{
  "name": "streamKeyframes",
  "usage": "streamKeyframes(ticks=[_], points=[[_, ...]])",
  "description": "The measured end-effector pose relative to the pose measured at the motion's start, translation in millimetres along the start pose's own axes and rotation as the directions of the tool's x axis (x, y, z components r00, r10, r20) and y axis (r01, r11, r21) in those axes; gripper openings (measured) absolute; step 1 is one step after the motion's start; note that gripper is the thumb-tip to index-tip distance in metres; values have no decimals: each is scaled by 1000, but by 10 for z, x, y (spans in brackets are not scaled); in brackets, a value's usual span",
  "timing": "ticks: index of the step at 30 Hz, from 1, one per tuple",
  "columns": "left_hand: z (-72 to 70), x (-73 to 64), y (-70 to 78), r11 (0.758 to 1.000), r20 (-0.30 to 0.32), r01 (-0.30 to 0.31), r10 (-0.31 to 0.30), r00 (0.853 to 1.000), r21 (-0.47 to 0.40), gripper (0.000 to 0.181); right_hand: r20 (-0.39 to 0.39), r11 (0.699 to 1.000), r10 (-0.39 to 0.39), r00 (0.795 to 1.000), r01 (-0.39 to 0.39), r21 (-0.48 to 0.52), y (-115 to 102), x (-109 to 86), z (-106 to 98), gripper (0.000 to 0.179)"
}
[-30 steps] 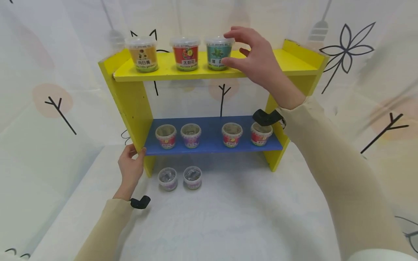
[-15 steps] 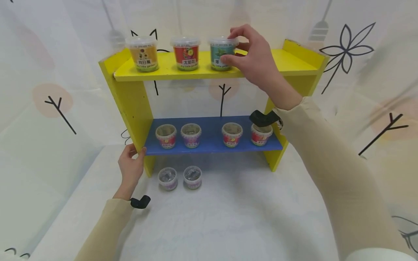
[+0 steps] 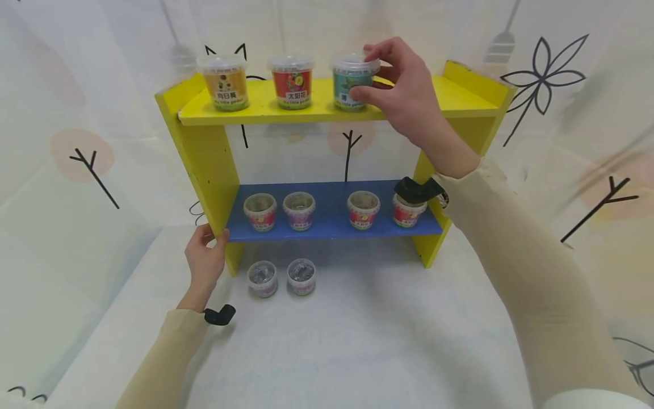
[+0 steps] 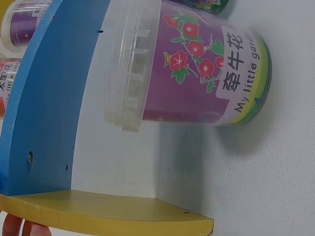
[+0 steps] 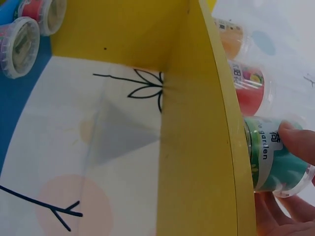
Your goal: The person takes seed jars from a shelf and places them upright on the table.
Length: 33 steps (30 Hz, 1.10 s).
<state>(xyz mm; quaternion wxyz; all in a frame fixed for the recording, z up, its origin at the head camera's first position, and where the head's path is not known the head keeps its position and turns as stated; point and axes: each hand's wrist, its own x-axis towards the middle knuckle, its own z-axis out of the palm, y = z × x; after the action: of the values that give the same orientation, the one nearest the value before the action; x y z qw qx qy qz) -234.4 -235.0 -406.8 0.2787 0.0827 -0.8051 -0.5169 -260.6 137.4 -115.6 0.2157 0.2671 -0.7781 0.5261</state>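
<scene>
My right hand (image 3: 411, 94) holds a teal-labelled plastic cup (image 3: 343, 85) upright on the yellow top shelf (image 3: 317, 113). In the right wrist view, the thumb lies on the label of this teal cup (image 5: 275, 157), with other fingers behind it. An orange-labelled cup (image 3: 225, 88) and a red-labelled cup (image 3: 292, 88) stand to its left, both lidded. My left hand (image 3: 206, 258) grips the yellow side panel (image 3: 204, 170) at the lower left, thumb near the blue board's corner. Fingertips (image 4: 29, 228) show past the yellow panel in the left wrist view.
Several small open cups, such as a red-labelled one (image 3: 363, 213), stand on the blue middle shelf (image 3: 327, 224). Two purple-labelled cups (image 3: 302, 279) stand on the white table (image 3: 347, 341) in front. A patterned cloth (image 3: 92, 182) hangs behind.
The teal cup has shifted a little to the right along the top shelf with my right hand, widening the gap from the red-labelled cup. My left hand has stayed put.
</scene>
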Motion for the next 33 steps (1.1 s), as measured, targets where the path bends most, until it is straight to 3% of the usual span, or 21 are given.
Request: streamKeyframes(ticks=[8,19,33], points=[[-3,11,-17,1000,-1,-21,21,1000,-5,40,-58,1000,-8,998,9,12,5,-54,-23,35],[-10,4,-15,1000,3,-20,20,1000,-19,39,-128,996,-81,989,85,27,-14,-222,-82,38],[-6,6,-4,1000,5,-2,2,1000,-5,42,-106,989,-128,986,135,55,-55,-454,-134,35]])
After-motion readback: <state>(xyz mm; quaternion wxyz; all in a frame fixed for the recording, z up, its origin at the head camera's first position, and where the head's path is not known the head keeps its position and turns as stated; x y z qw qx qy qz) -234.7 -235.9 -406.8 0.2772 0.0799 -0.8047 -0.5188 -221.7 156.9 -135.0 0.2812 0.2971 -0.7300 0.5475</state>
